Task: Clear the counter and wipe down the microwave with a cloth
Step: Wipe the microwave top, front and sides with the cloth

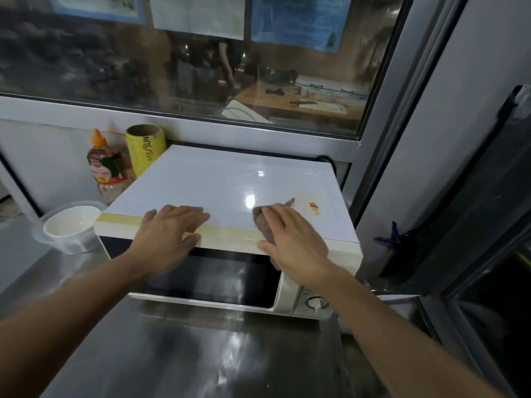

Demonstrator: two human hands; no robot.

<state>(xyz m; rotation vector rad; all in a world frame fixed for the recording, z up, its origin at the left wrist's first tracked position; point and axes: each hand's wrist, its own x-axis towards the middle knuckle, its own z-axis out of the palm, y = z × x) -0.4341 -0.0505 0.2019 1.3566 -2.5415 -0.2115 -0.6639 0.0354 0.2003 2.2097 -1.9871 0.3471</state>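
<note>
while left hand (169,234) steadies microwave (230,185), right hand (293,239) apparently presses cloth (263,222).

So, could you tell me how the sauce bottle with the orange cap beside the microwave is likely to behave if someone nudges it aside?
The sauce bottle stands tall and narrow, so it would probably tip rather than slide. It looks like thin clear plastic, likely light and squeezable. On its side, it could roll.
</note>
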